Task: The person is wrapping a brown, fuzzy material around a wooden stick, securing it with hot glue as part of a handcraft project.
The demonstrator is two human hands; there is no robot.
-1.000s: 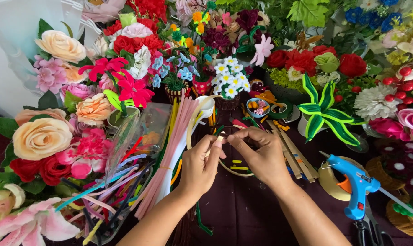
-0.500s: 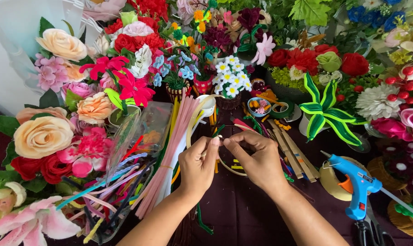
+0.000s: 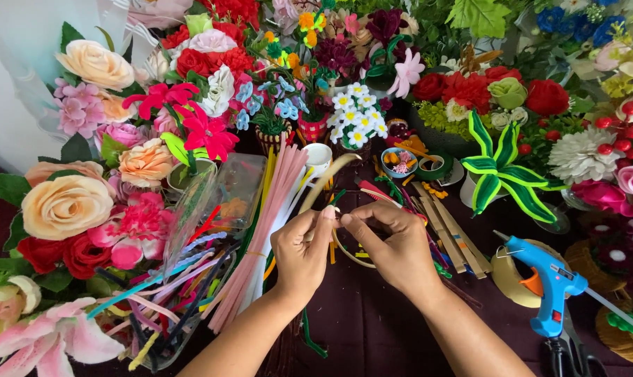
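Left hand (image 3: 304, 253): fingers pinched closed on a fuzzy beige pipe-cleaner stem (image 3: 328, 176), which rises curving up and away from the fingertips. Right hand (image 3: 395, 246): just right of the stem's lower end, thumb and forefinger closed on that same end, fingertips meeting the left hand's. Bundle of pink and cream pipe cleaners (image 3: 260, 244): left of the stem, lying on the dark maroon counter (image 3: 379, 328). Blue plastic glue gun (image 3: 550, 283): well right of the stem. White daisy cluster in small pot (image 3: 357, 119): beyond the stem's tip.
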